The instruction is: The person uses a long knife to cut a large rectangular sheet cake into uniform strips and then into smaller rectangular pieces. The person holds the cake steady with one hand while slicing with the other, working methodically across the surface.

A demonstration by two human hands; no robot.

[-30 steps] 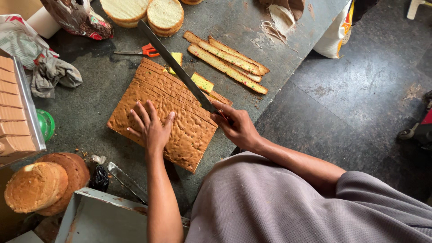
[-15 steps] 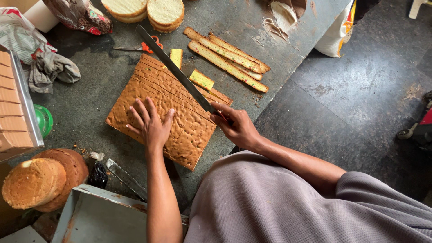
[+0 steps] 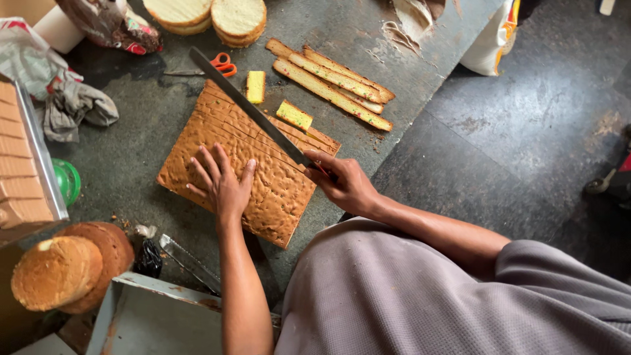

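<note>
A white sack (image 3: 490, 41) with orange and green trim is leaning against the counter edge, top right. A crumpled white wrapper (image 3: 26, 52) is lying top left.

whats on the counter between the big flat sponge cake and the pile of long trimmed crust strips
In the head view, two small yellow cake offcuts lie between the sponge slab and the crust strips; the knife blade also crosses there.

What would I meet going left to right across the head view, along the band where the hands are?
Green round container → left hand flat on the rectangular sponge cake → right hand gripping the long knife → dark floor.
</note>
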